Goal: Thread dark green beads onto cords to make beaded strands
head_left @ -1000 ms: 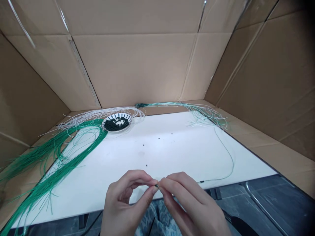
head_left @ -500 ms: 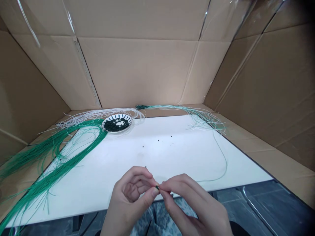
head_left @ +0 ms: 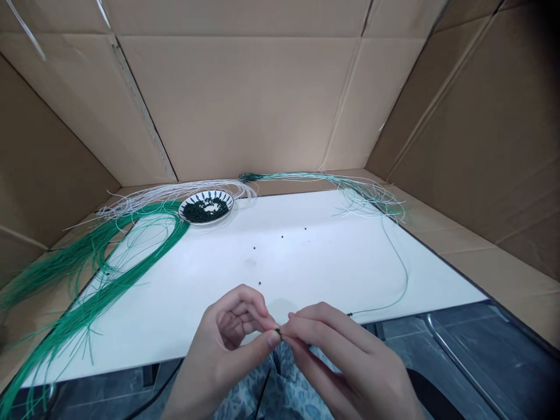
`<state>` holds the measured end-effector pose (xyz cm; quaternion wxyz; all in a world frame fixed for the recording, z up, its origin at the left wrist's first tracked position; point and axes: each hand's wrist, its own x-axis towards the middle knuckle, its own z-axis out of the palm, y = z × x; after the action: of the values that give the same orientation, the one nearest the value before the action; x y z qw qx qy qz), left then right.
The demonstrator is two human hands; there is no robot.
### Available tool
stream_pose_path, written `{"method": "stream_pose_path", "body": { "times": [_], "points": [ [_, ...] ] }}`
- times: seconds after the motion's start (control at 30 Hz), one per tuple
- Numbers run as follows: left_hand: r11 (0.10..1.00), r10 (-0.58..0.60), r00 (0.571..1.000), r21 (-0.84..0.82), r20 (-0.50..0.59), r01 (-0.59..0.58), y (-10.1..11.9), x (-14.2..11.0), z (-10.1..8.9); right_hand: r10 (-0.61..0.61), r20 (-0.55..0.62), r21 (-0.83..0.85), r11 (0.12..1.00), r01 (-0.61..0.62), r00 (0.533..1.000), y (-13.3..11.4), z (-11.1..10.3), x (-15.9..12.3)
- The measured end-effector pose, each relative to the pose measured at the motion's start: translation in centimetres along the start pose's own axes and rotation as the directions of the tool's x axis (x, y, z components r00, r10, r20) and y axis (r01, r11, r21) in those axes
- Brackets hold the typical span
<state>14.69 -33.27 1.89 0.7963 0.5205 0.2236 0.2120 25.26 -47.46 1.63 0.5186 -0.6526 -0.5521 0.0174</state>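
My left hand (head_left: pixel 230 344) is pinched at thumb and forefinger on a tiny dark green bead (head_left: pixel 278 331), low in the middle of the head view. The fingertips of my right hand (head_left: pixel 345 353) press together against the same spot from the other side. What lies between the right fingertips is hidden. A thin pale green cord (head_left: pixel 406 277) curves over the table on the right. Its near end, by my right hand, carries a small dark bit (head_left: pixel 349 314). Several loose dark beads (head_left: pixel 282 237) lie beyond my hands.
A striped white dish (head_left: pixel 230 202) of dark beads stands at the back left of the white table (head_left: pixel 315 262). Beside it lie green cords (head_left: pixel 144 262) and white cords (head_left: pixel 175 189). Another cord bundle (head_left: pixel 297 175) runs along the back. Cardboard walls (head_left: pixel 254 105) enclose the table.
The camera view has tipped slightly, so the table appears higher in the picture. Both hands keep their pinch together with little movement. The cord's dark end now shows beside my right hand.
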Motion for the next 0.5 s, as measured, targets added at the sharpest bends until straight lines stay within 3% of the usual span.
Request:
{"method": "stream_pose_path", "body": {
  "times": [0.27,0.5],
  "points": [
    [0.999,-0.001,1.000,-0.051,-0.003,0.001,-0.18,0.29,0.04,-0.020,-0.014,0.013,1.000,0.020,1.000,0.07,0.17,0.47],
    [0.984,-0.030,1.000,-0.177,0.000,0.029,-0.47,0.43,0.24,0.014,-0.117,0.074,0.997,-0.005,0.993,0.15,0.19,0.35]
  ]
}}
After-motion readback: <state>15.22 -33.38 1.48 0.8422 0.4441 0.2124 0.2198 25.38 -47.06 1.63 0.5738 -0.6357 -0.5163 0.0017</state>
